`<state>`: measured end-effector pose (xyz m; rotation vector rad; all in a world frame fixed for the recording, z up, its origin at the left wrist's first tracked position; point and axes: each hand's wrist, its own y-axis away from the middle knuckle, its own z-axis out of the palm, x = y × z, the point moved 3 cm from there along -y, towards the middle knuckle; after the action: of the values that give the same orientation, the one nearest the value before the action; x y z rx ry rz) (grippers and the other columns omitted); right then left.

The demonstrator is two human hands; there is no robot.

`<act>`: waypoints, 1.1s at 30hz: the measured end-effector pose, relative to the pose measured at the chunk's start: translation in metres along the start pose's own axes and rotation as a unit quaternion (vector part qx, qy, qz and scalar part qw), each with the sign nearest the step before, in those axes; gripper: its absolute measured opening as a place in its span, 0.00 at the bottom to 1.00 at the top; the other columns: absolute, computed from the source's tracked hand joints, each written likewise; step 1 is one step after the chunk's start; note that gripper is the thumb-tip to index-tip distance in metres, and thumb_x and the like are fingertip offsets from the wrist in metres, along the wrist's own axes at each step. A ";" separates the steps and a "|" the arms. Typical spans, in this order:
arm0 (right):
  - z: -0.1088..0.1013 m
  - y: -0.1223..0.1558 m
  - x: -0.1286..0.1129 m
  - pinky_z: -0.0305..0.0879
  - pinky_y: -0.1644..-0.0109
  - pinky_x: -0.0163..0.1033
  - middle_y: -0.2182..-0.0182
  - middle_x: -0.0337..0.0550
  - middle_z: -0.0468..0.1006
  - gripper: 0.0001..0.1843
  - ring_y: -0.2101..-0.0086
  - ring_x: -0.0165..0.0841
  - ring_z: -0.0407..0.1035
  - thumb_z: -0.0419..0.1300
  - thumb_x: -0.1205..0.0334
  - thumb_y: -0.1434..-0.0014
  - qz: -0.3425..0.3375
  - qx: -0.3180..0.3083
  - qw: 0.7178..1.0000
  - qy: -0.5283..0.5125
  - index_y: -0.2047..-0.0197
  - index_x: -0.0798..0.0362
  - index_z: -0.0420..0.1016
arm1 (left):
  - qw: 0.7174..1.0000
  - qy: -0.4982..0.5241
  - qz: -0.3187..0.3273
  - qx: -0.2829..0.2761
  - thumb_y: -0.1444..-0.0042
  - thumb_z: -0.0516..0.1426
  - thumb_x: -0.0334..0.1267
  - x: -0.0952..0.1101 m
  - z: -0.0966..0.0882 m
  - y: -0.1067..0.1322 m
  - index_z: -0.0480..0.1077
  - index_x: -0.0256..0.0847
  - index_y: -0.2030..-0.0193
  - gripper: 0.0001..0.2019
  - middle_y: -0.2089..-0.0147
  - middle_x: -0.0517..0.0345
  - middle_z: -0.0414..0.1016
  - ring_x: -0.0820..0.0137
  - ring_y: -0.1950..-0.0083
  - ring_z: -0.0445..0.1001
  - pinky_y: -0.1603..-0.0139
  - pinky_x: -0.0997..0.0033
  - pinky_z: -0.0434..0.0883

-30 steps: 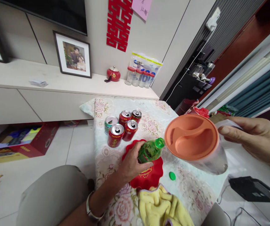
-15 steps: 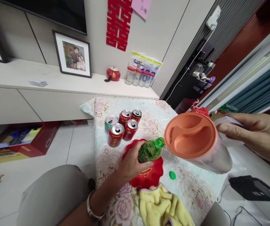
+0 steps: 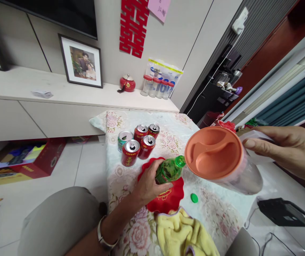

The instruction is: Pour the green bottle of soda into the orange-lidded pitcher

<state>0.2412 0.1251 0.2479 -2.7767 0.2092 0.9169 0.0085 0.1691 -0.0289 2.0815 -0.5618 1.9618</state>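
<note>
My left hand (image 3: 148, 181) is wrapped round a green plastic bottle (image 3: 168, 170), whose uncapped neck leans right toward a pitcher. That clear pitcher (image 3: 243, 179) has an orange lid (image 3: 213, 153) and hangs tilted to the left, with my right hand (image 3: 288, 147) closed on its pale handle. The lid's edge is close to the bottle mouth; I cannot tell whether they touch. Below the bottle is a red scalloped plate (image 3: 179, 193). A green cap (image 3: 194, 198) lies on the tablecloth to the plate's right. No stream of liquid shows between pitcher and bottle.
Several drink cans (image 3: 131, 153) stand together at the table's left. A yellow towel (image 3: 184, 231) lies at the near edge of the flowered tablecloth (image 3: 141, 234). Behind is a white cabinet (image 3: 75, 96) with a framed photo (image 3: 84, 64), a red jar (image 3: 127, 83) and red-lidded jars (image 3: 156, 88).
Almost nothing differs. The whole view has shifted very slightly, and both hands keep their hold on the bottle and the tilted pitcher.
</note>
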 end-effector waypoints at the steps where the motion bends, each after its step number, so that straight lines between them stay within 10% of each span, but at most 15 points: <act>1: 0.001 0.000 0.000 0.76 0.76 0.41 0.77 0.45 0.81 0.30 0.73 0.44 0.78 0.78 0.26 0.63 0.004 -0.009 1.000 -0.004 0.76 0.46 0.87 | 1.000 -0.001 -0.001 0.000 0.52 0.69 0.39 0.000 0.000 0.000 0.67 0.44 0.39 0.32 0.39 0.45 0.80 0.47 0.37 0.78 0.33 0.44 0.72; 33: 0.001 -0.001 -0.005 0.75 0.77 0.40 0.79 0.46 0.79 0.33 0.75 0.43 0.78 0.77 0.23 0.65 0.004 -0.017 1.000 0.007 0.78 0.47 0.87 | 1.000 -0.004 0.002 0.002 0.53 0.69 0.39 0.000 0.001 0.000 0.67 0.45 0.39 0.33 0.41 0.48 0.79 0.51 0.40 0.78 0.34 0.47 0.72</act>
<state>0.2363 0.1265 0.2501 -2.8157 0.2092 0.9127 0.0087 0.1684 -0.0288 2.0921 -0.5643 1.9585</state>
